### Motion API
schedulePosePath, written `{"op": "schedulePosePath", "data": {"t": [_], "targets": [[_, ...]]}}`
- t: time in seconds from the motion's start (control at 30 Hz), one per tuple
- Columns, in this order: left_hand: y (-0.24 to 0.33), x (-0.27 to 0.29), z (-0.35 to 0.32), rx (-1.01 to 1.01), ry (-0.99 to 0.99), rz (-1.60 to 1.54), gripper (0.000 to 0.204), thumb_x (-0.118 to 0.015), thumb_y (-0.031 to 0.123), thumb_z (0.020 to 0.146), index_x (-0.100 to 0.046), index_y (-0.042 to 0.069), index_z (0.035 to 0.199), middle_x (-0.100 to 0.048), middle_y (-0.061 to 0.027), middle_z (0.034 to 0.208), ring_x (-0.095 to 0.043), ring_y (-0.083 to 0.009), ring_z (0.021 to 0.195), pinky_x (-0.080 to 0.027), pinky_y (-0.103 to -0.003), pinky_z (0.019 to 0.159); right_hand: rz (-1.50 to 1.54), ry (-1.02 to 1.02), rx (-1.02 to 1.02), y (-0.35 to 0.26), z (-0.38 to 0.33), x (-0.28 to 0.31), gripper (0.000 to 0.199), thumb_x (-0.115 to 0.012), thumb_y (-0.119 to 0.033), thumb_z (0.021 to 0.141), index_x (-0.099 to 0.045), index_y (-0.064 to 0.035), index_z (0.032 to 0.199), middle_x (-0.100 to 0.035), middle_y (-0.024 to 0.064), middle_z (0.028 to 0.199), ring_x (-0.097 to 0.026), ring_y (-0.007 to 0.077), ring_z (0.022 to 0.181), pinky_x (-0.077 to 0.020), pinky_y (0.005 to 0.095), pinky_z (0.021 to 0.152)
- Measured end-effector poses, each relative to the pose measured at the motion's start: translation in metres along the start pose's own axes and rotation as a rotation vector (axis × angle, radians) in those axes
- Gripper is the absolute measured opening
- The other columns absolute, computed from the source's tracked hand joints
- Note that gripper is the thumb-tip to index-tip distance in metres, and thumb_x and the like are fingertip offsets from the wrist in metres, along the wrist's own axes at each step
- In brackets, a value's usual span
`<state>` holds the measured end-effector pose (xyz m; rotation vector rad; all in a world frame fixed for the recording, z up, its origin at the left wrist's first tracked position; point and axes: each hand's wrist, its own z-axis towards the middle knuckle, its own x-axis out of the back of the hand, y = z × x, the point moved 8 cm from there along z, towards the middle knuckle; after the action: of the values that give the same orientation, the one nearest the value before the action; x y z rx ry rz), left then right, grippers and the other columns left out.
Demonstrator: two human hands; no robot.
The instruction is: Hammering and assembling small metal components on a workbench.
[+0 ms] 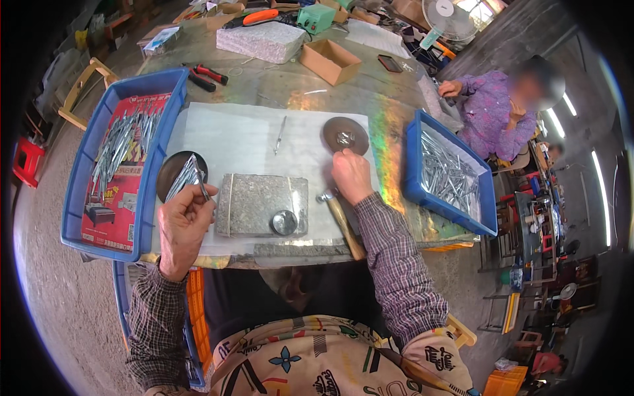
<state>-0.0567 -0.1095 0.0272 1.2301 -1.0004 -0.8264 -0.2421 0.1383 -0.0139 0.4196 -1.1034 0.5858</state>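
My left hand (183, 231) is closed in a pinch on a thin silvery metal rod (201, 177). It is at the near edge of a dark round dish (173, 164) that holds several similar rods. My right hand (352, 175) reaches to the near rim of a brown round dish (337, 127) with small shiny metal pieces (345, 138) in it. Its fingers are drawn together, and whatever they hold is hidden. Between the hands sits a grey stone block (254, 198) with a small round metal cup (284, 222) on it. One slim metal rod (281, 135) lies on the white sheet (224, 132).
A wooden-handled hammer (345, 228) lies right of the block. Blue trays (135, 224) (415, 148) of metal rods flank the work area. Red-handled pliers (208, 76), a cardboard box (330, 61) and a phone (390, 63) are farther back. Another person (489, 112) sits at the far right.
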Motion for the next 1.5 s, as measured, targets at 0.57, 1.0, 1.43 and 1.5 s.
{"op": "schedulePosePath", "data": {"t": [0.57, 1.0, 1.43, 1.5], "targets": [[0.005, -0.049, -0.019, 0.037, -0.109, -0.332, 0.018, -0.058, -0.001, 0.085, -0.058, -0.006, 0.102, -0.063, -0.0079, 0.079, -0.061, -0.0113, 0.069, -0.050, -0.021, 0.056, 0.688, 0.109, -0.265, -0.027, -0.066, 0.089, 0.011, -0.059, 0.001, 0.073, -0.054, -0.0004, 0.083, -0.056, 0.0113, 0.074, -0.055, 0.0230, 0.059, -0.0424, 0.0327, 0.054], [-0.002, -0.092, -0.042, 0.170, -0.212, -0.711, 0.017, -0.059, 0.001, 0.086, -0.058, -0.005, 0.102, -0.064, -0.0131, 0.086, -0.065, -0.0184, 0.074, -0.054, -0.026, 0.058, 1.201, 0.042, -0.200, -0.107, -0.094, 0.117, 0.017, -0.058, 0.007, 0.077, -0.060, 0.0007, 0.093, -0.058, 0.0050, 0.080, -0.056, 0.0087, 0.068, -0.0436, 0.0213, 0.056], [-0.004, -0.099, -0.054, 0.223, -0.236, -0.806, 0.016, -0.057, 0.003, 0.088, -0.057, -0.002, 0.103, -0.064, -0.0136, 0.086, -0.066, -0.0187, 0.073, -0.057, -0.027, 0.057, 1.254, 0.112, -0.251, -0.113, -0.102, 0.117, 0.020, -0.060, 0.005, 0.080, -0.054, -0.0018, 0.098, -0.059, 0.0027, 0.079, -0.057, 0.0072, 0.070, -0.0464, 0.0213, 0.059], [-0.004, -0.100, -0.054, 0.224, -0.231, -0.808, 0.016, -0.057, 0.003, 0.088, -0.057, -0.002, 0.103, -0.064, -0.0135, 0.086, -0.066, -0.0186, 0.073, -0.057, -0.027, 0.057, 1.240, 0.129, -0.243, -0.113, -0.102, 0.118, 0.020, -0.060, 0.005, 0.080, -0.054, -0.0020, 0.098, -0.058, 0.0028, 0.079, -0.057, 0.0071, 0.069, -0.0462, 0.0213, 0.058]]}}
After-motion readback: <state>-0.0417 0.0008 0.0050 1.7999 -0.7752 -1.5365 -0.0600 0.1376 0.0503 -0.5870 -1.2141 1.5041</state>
